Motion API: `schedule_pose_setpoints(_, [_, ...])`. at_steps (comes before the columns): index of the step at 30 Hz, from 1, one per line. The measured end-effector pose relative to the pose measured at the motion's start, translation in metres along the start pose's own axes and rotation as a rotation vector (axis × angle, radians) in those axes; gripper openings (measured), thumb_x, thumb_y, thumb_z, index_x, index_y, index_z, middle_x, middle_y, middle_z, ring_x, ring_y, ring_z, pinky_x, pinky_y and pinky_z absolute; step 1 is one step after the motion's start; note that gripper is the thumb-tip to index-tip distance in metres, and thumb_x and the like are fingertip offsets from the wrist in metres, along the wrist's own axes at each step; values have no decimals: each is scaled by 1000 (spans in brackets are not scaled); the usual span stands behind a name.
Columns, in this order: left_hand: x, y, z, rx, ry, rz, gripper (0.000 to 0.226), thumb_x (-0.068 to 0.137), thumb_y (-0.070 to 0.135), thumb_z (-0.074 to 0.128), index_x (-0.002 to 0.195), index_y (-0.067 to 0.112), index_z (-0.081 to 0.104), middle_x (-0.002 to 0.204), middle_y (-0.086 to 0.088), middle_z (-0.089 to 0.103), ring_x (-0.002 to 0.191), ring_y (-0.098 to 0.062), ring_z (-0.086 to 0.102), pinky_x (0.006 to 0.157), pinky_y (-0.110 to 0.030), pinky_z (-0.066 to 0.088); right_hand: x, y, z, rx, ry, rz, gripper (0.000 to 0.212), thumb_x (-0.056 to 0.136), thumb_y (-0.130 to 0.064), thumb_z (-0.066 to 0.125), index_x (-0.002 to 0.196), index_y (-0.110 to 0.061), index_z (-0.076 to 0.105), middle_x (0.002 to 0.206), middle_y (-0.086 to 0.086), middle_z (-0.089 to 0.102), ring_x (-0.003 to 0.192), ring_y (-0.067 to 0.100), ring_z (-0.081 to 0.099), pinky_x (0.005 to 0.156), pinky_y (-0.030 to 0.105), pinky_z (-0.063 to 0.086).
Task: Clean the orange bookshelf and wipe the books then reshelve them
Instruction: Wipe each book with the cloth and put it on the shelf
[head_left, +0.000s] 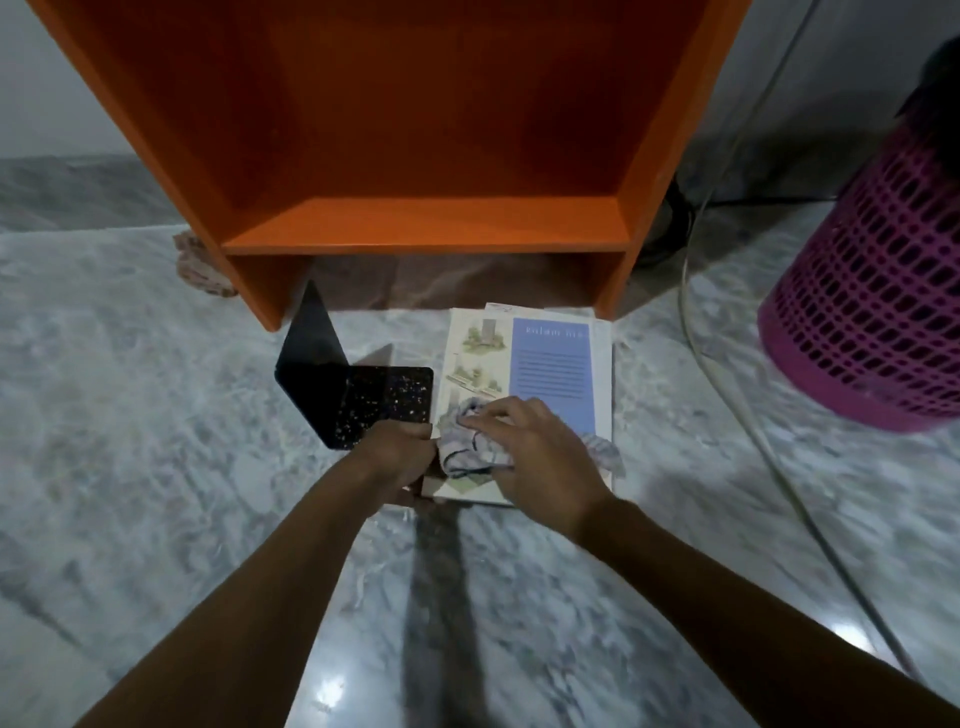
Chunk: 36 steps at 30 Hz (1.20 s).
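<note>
My left hand (402, 462) gripped the book (550, 374) to steady it; my right hand (535, 452) clutched the cloth (467, 444) against its cover.

Bookshelf (426, 223) plain orange throughout; book (550, 374) cover cream with green illustrations and a blue panel carrying dark lines of text; cloth (467, 441) pale grey-blue with dark edging; bookend (363, 395) black, its base flecked white; basket (872, 312) magenta, open lattice; floor (156, 415) grey-and-white marbled.
</note>
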<state>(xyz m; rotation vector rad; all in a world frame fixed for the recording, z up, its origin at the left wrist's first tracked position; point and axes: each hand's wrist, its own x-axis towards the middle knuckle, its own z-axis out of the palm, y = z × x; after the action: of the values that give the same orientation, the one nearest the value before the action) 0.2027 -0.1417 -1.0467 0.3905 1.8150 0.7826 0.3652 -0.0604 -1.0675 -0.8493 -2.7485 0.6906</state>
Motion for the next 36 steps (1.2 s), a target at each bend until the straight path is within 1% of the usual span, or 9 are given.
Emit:
schedule_pose_setpoints(4, [6, -2, -2, -5, -18, -8, 21, 93, 18, 65, 110, 6, 69, 80, -12, 71, 60, -23, 68, 70, -48, 61, 34, 50, -13, 29, 334, 221, 56, 83, 3, 56, 130, -26, 60, 127, 2, 57, 109, 23, 49, 87, 38, 49])
schedule_pose_setpoints(8, [8, -1, -2, 6, -24, -15, 21, 93, 19, 65, 110, 7, 69, 77, -12, 72, 56, -21, 68, 66, -44, 61, 73, 91, -38, 24, 503, 520, 42, 85, -8, 47, 120, -26, 61, 114, 7, 61, 101, 31, 58, 80, 45, 55])
schedule_pose_setpoints(11, [8, -1, -2, 2, -36, -20, 23, 94, 19, 64, 114, 8, 68, 80, -12, 72, 56, -20, 68, 63, -41, 61, 83, 65, -32, 58, 511, 367, 47, 88, -3, 53, 129, -24, 59, 123, 5, 56, 110, 24, 52, 86, 38, 50])
schedule_pose_setpoints(16, [9, -3, -1, -4, -35, -6, 27, 94, 21, 63, 119, 10, 66, 82, -11, 71, 57, -19, 66, 60, -37, 60, 88, 4, 2, -94, 166, -71, 62, 86, 0, 63, 139, -30, 52, 134, -1, 53, 114, 22, 49, 84, 35, 49])
schedule_pose_setpoints(23, [6, -4, 1, -26, -15, -5, 26, 94, 20, 65, 118, 11, 67, 81, -9, 71, 51, -18, 67, 51, -31, 59, 124, 78, -39, -126, 442, 439, 43, 93, -2, 51, 130, -22, 60, 119, 13, 59, 106, 35, 54, 82, 41, 48])
schedule_pose_setpoints(26, [5, -2, -2, 1, -41, -15, 22, 95, 22, 63, 114, 14, 67, 84, -12, 73, 54, -18, 67, 51, -31, 59, 101, 59, -41, -75, 489, 370, 48, 91, -3, 55, 134, -25, 56, 126, 7, 56, 110, 28, 53, 83, 40, 49])
schedule_pose_setpoints(29, [5, 0, -7, -3, -74, -39, 17, 98, 22, 58, 103, 8, 67, 82, -14, 71, 60, -22, 66, 53, -30, 55, 47, 8, -16, 24, 287, 125, 53, 89, -6, 59, 138, -26, 51, 132, 2, 53, 114, 20, 51, 88, 36, 52])
schedule_pose_setpoints(32, [8, -2, -11, -93, -67, -53, 24, 99, 11, 46, 88, 7, 67, 76, -11, 65, 64, -22, 58, 54, -29, 51, -10, -23, 18, -63, 185, -94, 53, 77, -17, 66, 129, -27, 61, 121, 0, 62, 100, 23, 60, 74, 36, 57])
schedule_pose_setpoints(36, [7, 0, -14, -236, -78, -92, 28, 101, 26, 49, 85, 9, 64, 76, -9, 61, 66, -22, 55, 59, -32, 52, -34, -4, 24, 8, 359, 45, 57, 72, -12, 63, 127, -25, 64, 119, -1, 64, 96, 19, 59, 72, 32, 54])
